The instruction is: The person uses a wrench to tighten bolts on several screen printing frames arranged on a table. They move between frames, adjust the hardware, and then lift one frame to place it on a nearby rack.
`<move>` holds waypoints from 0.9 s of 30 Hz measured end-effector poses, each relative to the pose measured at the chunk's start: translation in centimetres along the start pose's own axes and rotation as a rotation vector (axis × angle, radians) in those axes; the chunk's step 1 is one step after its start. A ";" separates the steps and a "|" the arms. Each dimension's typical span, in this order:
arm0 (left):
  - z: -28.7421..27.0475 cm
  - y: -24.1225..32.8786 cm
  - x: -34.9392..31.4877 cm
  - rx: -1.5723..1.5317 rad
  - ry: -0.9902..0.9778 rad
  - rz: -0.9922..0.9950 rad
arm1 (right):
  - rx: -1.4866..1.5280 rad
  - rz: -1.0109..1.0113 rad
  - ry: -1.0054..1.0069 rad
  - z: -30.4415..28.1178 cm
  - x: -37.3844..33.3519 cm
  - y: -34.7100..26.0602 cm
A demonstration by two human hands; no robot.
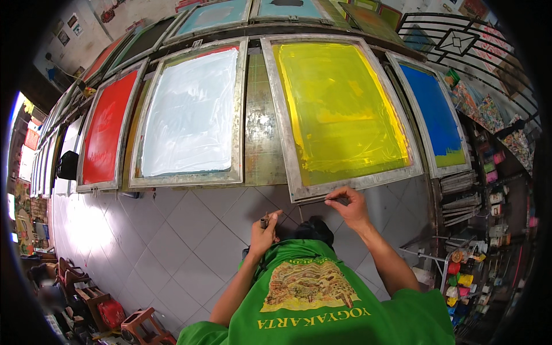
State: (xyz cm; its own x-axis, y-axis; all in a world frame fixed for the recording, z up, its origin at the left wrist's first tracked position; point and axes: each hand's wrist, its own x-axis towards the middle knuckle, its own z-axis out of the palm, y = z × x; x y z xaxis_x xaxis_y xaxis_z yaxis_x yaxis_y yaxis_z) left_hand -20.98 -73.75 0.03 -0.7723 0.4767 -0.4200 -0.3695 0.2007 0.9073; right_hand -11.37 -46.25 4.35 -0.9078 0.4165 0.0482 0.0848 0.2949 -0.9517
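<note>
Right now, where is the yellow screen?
The yellow screen lies right of centre in the head view, between the white screen and blue screen, by the right hand.

A strip of bare bench [261, 126] between the white-coated screen [190, 115] and the yellow-coated screen [345, 115] leaves a lane for a hand, narrowing toward the far end, where the next row of screens [221, 16] closes it off. On the near side, open room over the tiled floor [190, 236] lies left of the left hand [267, 229], while the yellow-coated screen's near edge overhangs the bench at the right hand [347, 206]. Farther right, the blue-coated screen [431, 118] leaves only a thin slot, and stacked slats [460, 201] block the side.
</note>
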 end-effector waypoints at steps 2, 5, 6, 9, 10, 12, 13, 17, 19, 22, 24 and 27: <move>-0.2 0.1 -0.4 -0.024 0.011 -0.040 | 0.196 0.006 0.041 1.6 0.8 -2.0; -0.7 -0.2 -0.7 -0.060 0.020 -0.019 | 0.334 -0.004 0.061 5.9 1.2 -4.4; -0.6 0.2 -1.1 -0.040 0.042 0.006 | 0.356 -0.010 0.058 7.5 1.3 -5.2; -0.8 1.2 -2.0 -0.045 0.048 0.089 | 0.100 -0.312 -0.039 10.7 0.9 -8.3; -1.3 1.1 -2.2 -0.095 0.015 0.118 | 0.083 -0.240 -0.063 11.5 0.9 -9.1; -1.8 1.1 -2.4 -0.161 -0.014 0.121 | 0.048 -0.095 -0.106 12.7 0.8 -10.0; -1.7 1.6 -2.6 -0.178 -0.011 0.094 | 0.100 -0.028 -0.103 13.0 0.9 -9.2; -0.5 4.5 -2.1 0.107 -0.022 0.087 | 0.263 0.198 -0.078 12.8 1.3 -5.7; -0.1 5.0 -1.2 0.143 0.115 0.080 | 0.256 0.173 0.044 11.7 0.3 -4.5; -0.9 5.0 1.7 0.160 0.233 0.031 | 0.162 0.368 -0.107 7.9 -1.9 -2.5; -1.1 6.0 4.2 0.327 0.238 0.115 | 0.121 0.473 -0.160 6.5 -3.5 -1.0; -0.5 7.2 8.2 0.460 0.239 0.197 | 0.105 0.525 -0.165 5.9 -5.5 0.5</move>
State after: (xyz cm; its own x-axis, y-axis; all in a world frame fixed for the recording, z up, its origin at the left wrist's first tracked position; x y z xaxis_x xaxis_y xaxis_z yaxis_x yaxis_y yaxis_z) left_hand -30.18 -68.83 3.08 -0.9195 0.3464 -0.1857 0.0165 0.5060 0.8624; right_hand -8.70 -53.44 1.79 -0.8078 0.3422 -0.4800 0.5088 -0.0064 -0.8608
